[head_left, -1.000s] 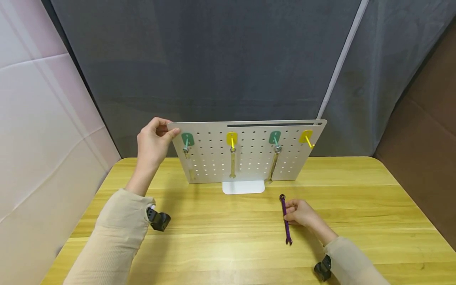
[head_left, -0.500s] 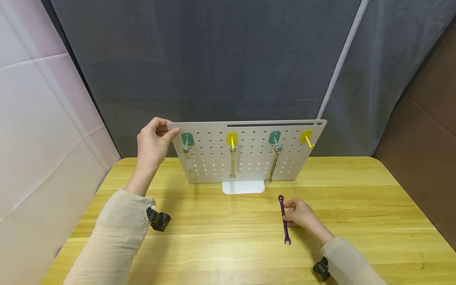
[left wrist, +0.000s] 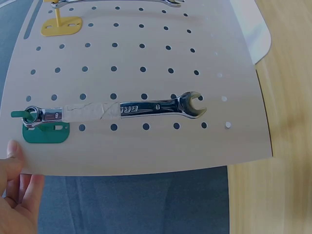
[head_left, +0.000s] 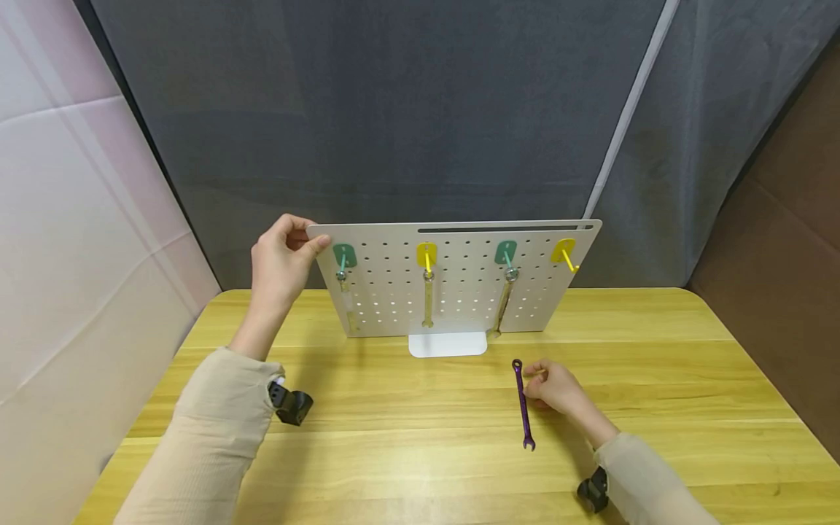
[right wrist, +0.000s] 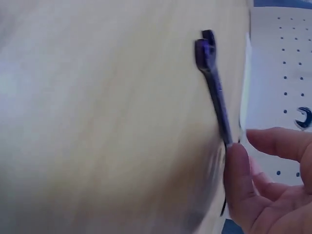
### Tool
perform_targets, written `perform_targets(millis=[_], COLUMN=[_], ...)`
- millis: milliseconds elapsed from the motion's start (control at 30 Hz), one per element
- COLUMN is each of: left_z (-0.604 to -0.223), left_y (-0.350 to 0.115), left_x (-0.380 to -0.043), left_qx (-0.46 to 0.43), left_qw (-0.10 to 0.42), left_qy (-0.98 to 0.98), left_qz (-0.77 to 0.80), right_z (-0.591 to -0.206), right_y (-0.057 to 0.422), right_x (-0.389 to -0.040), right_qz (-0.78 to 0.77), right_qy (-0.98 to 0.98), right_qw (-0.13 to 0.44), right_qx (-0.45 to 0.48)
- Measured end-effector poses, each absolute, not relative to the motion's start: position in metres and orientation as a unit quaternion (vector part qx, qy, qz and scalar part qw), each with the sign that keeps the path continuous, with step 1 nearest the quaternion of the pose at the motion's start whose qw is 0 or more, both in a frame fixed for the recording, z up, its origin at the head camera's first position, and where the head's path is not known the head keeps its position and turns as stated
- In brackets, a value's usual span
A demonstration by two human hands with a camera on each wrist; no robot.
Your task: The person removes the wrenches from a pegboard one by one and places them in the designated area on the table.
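Observation:
My left hand [head_left: 278,262] pinches the upper left corner of a white pegboard [head_left: 394,292] between thumb and fingers. On the table in front of the board's right half lies a purple combination wrench [head_left: 523,408], ring end toward the board. My right hand [head_left: 556,386] is just right of it. In the right wrist view, the thumb [right wrist: 238,168] overlaps the wrench's shaft, while the index finger is spread away; contact is unclear. Silver wrenches hang from three hooks; the leftmost wrench [left wrist: 122,109] has a pale wrap and hangs on a green hook [left wrist: 46,132].
The far right yellow hook [head_left: 566,255] carries nothing. A white base plate [head_left: 448,345] juts forward under the board. The wooden table [head_left: 394,437] extends around it, with a dark curtain [head_left: 394,109] behind and pale fabric [head_left: 92,219] at left.
The purple wrench has shifted slightly left since one second ago. My right fingers have spread off it in the last half second. The left hand stays on the pegboard.

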State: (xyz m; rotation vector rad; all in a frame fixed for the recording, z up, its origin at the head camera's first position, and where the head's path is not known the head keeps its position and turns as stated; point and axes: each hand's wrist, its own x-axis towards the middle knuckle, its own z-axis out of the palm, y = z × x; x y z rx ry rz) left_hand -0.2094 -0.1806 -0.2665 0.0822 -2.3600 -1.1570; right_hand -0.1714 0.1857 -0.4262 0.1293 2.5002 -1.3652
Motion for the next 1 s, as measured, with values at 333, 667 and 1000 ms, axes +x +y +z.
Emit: perform_targets(millis=[333, 667, 1000], left_z=[-0.266, -0.266, -0.266], left_y=[-0.181, -0.180, -0.180], left_x=[-0.209, -0.210, -0.209], left_qx=[0.035, 0.034, 0.034], left_qw=[0.250, 0.251, 0.248], left_qy=[-0.870, -0.868, -0.868], left_qz=[-0.425, -0.427, -0.429], right_z=[-0.400, -0.383, -0.378], right_y=[0.182, 0.168, 0.153], right_x=[-0.180, -0.176, -0.175], right_qz=[-0.530, -0.609, -0.611], right_qy=[0.848, 0.791, 0.785], right_qw=[0.023, -0.011, -0.010], right_qx=[-0.002, -0.048, -0.100])
